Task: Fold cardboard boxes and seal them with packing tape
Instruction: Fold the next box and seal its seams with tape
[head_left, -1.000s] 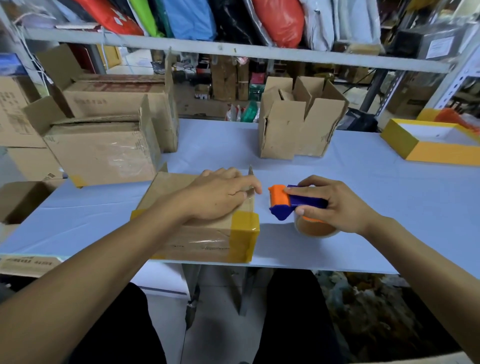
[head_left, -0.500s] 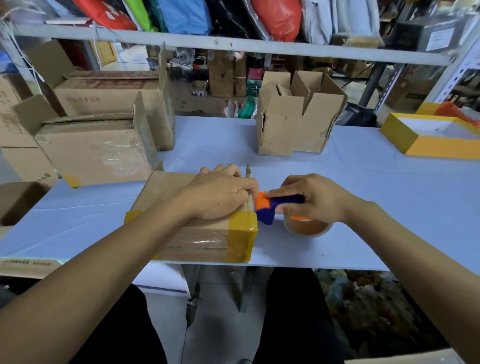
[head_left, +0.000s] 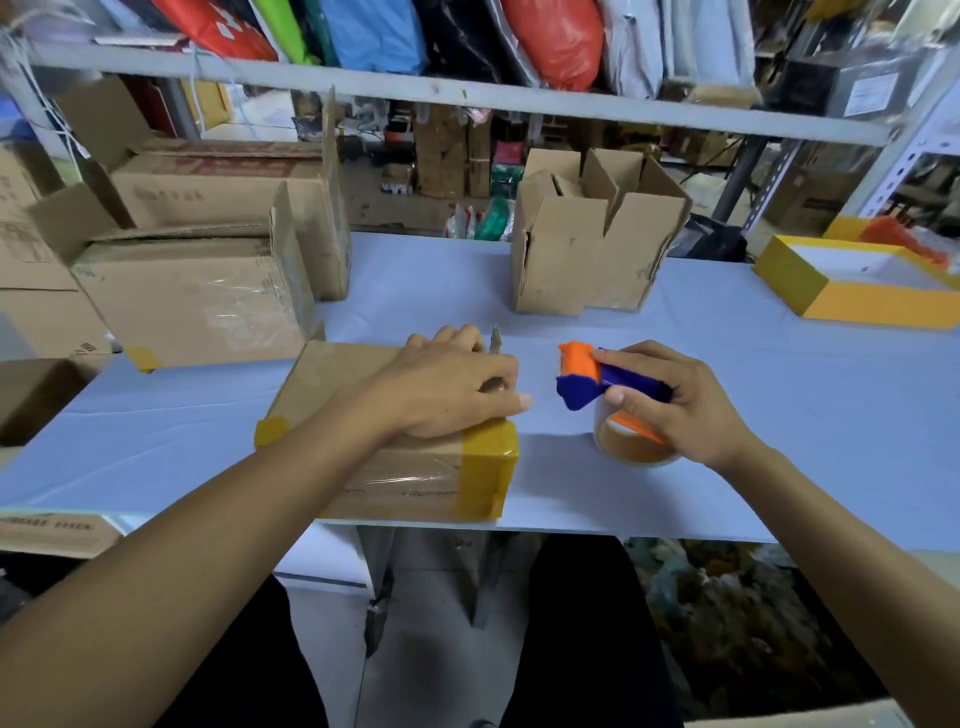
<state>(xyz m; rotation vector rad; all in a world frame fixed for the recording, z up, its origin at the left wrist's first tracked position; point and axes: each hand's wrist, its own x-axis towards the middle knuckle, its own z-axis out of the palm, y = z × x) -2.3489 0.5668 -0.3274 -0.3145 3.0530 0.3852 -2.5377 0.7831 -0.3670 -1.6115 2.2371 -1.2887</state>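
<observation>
At the far left of the desk, stacked cartons are seen, already taped. Nearer the front edge, a flat cardboard box lies with yellow tape at its corners, and it is pressed down by the left hand, whose fingers are laid flat and loosely spread over its top. Just right of the box, apart from it, the tape dispenser is gripped by the right hand, fingers curled round its blue handle, the tape roll resting on the desk. The sealing step is judged to be in hand. For the next move, the dispenser's orange end would need to be brought to the box's right edge and drawn across the seam while the box is held steady. Behind, an open box is left unsealed.
</observation>
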